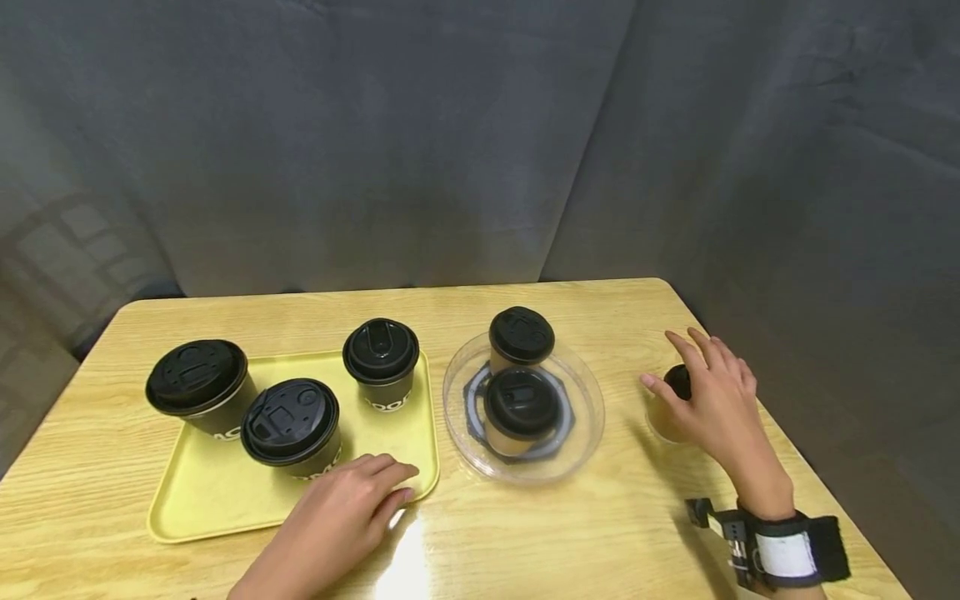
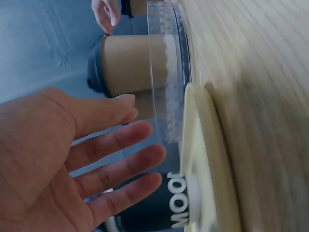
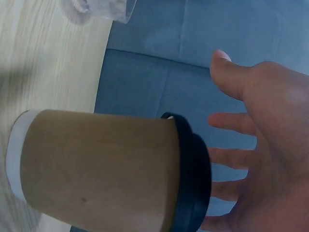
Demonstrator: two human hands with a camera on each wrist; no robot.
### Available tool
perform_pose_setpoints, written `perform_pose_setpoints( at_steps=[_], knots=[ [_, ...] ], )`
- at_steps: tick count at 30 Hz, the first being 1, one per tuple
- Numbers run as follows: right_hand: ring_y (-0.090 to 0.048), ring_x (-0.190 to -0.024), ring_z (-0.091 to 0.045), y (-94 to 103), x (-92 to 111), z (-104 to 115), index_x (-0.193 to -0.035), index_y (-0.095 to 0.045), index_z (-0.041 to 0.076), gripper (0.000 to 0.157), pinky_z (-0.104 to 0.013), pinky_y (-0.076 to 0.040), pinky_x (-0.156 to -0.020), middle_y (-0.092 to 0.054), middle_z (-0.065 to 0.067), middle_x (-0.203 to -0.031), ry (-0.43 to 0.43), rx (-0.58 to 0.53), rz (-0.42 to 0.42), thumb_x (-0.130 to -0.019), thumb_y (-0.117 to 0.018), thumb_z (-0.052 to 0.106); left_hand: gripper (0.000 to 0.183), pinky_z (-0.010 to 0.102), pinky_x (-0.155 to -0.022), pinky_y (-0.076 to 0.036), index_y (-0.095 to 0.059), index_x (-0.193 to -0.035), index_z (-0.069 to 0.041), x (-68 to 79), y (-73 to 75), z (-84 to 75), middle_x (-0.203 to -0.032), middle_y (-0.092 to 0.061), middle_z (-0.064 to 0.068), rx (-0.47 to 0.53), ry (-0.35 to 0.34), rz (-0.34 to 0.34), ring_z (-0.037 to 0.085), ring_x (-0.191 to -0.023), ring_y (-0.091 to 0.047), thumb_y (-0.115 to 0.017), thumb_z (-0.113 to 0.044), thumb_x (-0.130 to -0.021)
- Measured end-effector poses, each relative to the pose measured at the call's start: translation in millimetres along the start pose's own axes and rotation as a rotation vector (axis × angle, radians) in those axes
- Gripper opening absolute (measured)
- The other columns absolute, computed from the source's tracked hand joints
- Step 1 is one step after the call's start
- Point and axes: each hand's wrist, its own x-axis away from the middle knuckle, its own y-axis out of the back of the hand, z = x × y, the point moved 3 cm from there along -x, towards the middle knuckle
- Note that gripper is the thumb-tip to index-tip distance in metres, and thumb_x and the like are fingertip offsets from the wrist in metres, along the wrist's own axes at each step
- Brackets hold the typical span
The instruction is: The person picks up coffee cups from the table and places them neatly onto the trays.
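My right hand [image 1: 716, 408] hovers above a brown paper cup [image 1: 662, 422] with a black lid on the right side of the table. Its fingers are spread; in the right wrist view they lie beyond the lid of that cup [image 3: 101, 166], with a gap between thumb and fingers. The left hand [image 1: 352, 504] is over the front right edge of a yellow tray [image 1: 225, 496], fingers loosely bent and holding nothing. Close behind it on the tray stands a dark cup with a black lid [image 1: 291, 419]. In the left wrist view, its fingers [image 2: 130, 166] are apart.
Two more dark lidded cups stand on the tray, one at the left [image 1: 197, 379] and one at the back right [image 1: 381, 350]. A clear round dish [image 1: 595, 417] mid-table holds two brown lidded cups [image 1: 521, 408]. Grey cloth [image 1: 390, 150] hangs behind the table.
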Motion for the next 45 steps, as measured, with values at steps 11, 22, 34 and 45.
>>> perform_pose_setpoints(
  at_steps=[11, 22, 34, 45],
  knots=[
    [-0.031, -0.130, -0.059, -6.1, 0, -13, -0.139, -0.047, 0.008, 0.065, -0.081, -0.020, -0.097, -0.037, -0.031, -0.146, -0.025, 0.039, 0.027, -0.088, -0.070, 0.039, 0.015, 0.028, -0.077, -0.056, -0.073, -0.098, -0.019, -26.5, -15.5, -5.0, -0.091, -0.069, -0.011, -0.010, -0.054, 0.061, 0.007, -0.083, -0.063, -0.075, -0.021, -0.084],
    [-0.038, -0.122, -0.063, -2.4, 1, -13, -0.138, -0.049, 0.004, 0.065, -0.079, -0.031, -0.084, -0.040, -0.034, -0.142, -0.021, 0.043, 0.089, -0.087, -0.072, 0.038, 0.013, 0.029, -0.075, -0.053, -0.072, -0.097, -0.021, -47.5, -33.8, -11.2, -0.096, -0.068, -0.011, -0.021, -0.088, 0.052, 0.010, -0.086, -0.063, -0.073, -0.020, -0.084],
    [-0.045, -0.112, -0.065, 5.1, 7, -7, -0.136, -0.050, 0.000, 0.065, -0.076, -0.039, -0.082, -0.046, -0.036, -0.136, -0.035, 0.060, 0.209, -0.085, -0.074, 0.032, 0.008, 0.027, -0.071, -0.052, -0.074, -0.091, -0.022, -49.7, -38.9, -10.4, -0.092, -0.065, -0.009, -0.047, -0.093, 0.027, 0.010, -0.080, -0.061, -0.076, -0.023, -0.083],
    [-0.044, -0.113, -0.064, 2.9, 8, -13, -0.135, -0.052, -0.002, 0.064, -0.075, -0.039, -0.085, -0.048, -0.036, -0.135, -0.027, 0.035, 0.180, -0.084, -0.077, 0.026, 0.008, 0.028, -0.069, -0.052, -0.072, -0.087, -0.020, -54.5, -44.0, -7.5, -0.086, -0.066, -0.008, -0.066, -0.051, -0.021, 0.011, -0.080, -0.062, -0.074, -0.027, -0.085]
  ],
)
